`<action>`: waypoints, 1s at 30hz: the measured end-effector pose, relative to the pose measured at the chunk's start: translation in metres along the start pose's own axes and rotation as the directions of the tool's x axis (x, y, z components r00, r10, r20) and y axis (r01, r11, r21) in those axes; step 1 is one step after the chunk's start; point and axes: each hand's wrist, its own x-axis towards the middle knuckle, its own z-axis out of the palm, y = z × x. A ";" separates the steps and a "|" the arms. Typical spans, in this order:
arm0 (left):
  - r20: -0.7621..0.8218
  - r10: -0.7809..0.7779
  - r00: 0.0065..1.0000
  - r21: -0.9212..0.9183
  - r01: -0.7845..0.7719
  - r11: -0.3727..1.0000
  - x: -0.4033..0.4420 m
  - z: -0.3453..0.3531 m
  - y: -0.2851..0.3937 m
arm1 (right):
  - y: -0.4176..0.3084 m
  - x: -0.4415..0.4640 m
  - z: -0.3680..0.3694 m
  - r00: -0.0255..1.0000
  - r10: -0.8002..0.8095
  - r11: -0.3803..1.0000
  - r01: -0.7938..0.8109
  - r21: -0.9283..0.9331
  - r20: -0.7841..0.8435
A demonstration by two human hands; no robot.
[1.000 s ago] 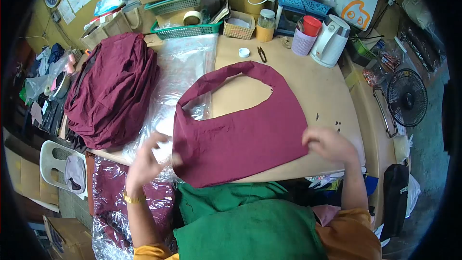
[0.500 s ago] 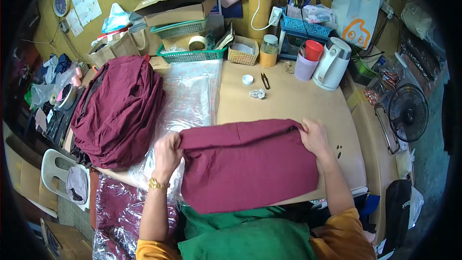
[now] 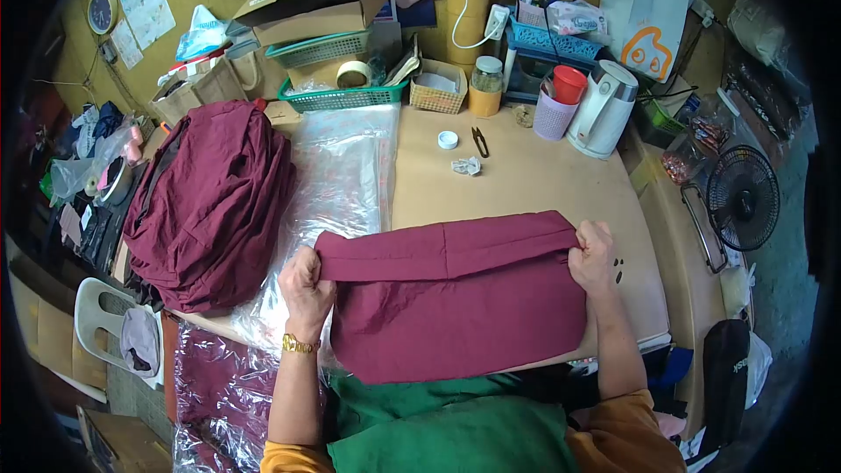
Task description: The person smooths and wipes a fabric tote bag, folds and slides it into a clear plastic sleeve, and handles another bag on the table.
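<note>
A maroon cloth bag point(image 3: 455, 324) lies on the table point(image 3: 526, 175) with its upper part folded down as a wide band across the front. My left hand point(image 3: 306, 287), a gold watch on its wrist, is closed on the left end of the folded band. At the right end of the band, my right hand point(image 3: 594, 256) grips the cloth in a closed fist. The band looks stretched between both hands, and the fingertips are partly hidden by the fabric. To the left stands a heap of similar maroon fabric point(image 3: 215, 201).
Clear plastic sheets point(image 3: 342, 166) lie beside the heap. Farther back are thread snips point(image 3: 480, 142), a white lid point(image 3: 448, 139), crumpled scrap point(image 3: 466, 166), a jar point(image 3: 486, 86), a purple cup point(image 3: 554, 116) and a kettle point(image 3: 603, 109). A fan point(image 3: 743, 198) stands at the right.
The bag's looped handle, spread out a second ago, is now folded down over the body. Both hands, then loose at its sides, now hold the band's ends. Crumpled scrap now shows near the snips.
</note>
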 end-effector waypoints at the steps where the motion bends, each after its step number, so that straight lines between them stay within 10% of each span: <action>1: 0.019 -0.020 1.000 0.032 0.019 0.999 0.007 0.004 0.000 | 0.002 0.004 0.001 0.958 0.240 0.970 -0.241 -0.012 0.155; 3: 0.162 -0.127 0.979 0.082 0.115 0.990 0.016 0.013 -0.003 | 0.000 0.003 0.000 0.825 0.467 0.880 -0.470 -0.071 0.318; 5: 0.193 -0.043 0.980 0.111 0.022 0.994 0.027 0.003 0.030 | -0.008 0.010 0.001 0.962 0.238 0.970 -0.227 -0.091 0.135; 8: 0.393 0.139 0.909 -0.080 -0.117 0.990 0.010 -0.009 0.084 | -0.066 0.011 -0.019 0.911 0.295 0.952 -0.256 -0.167 0.288; 10: 0.629 0.156 0.761 0.019 -0.216 0.976 -0.016 -0.003 0.110 | -0.108 -0.003 -0.020 0.830 0.095 0.979 0.023 -0.204 0.550; 12: 0.748 -0.072 0.659 0.149 -0.062 0.987 -0.061 0.027 0.042 | -0.092 -0.040 0.004 0.779 0.133 0.977 -0.001 -0.212 0.612; 14: 0.562 -0.408 0.720 0.415 0.181 0.892 -0.043 0.016 0.031 | -0.085 -0.049 0.018 0.727 0.170 0.975 -0.026 -0.220 0.665; 16: 0.333 -0.216 0.918 0.785 -0.144 0.602 -0.034 0.002 0.009 | -0.088 -0.049 0.019 0.694 0.255 0.958 -0.087 -0.273 0.674; 18: 0.437 -0.227 0.870 0.368 0.057 0.928 -0.016 -0.013 0.065 | -0.090 -0.046 0.024 0.694 0.264 0.956 -0.096 -0.277 0.670; 22: 0.819 0.192 0.541 -0.118 -0.168 0.979 -0.047 -0.024 0.102 | -0.076 -0.035 0.019 0.649 0.252 0.965 -0.223 -0.137 0.718; 24: 0.790 0.045 0.612 0.049 -0.135 0.990 -0.045 -0.041 0.085 | -0.086 -0.025 -0.016 0.664 0.207 0.948 -0.317 0.020 0.718; 26: 0.670 0.075 0.739 0.048 -0.143 0.988 -0.058 -0.049 0.063 | -0.107 -0.018 -0.045 0.552 -0.108 0.980 -0.080 0.181 0.827; 30: 0.368 0.101 0.924 -0.033 -0.096 0.995 -0.058 -0.042 0.053 | -0.077 -0.040 -0.027 0.723 -0.225 0.974 0.139 0.181 0.653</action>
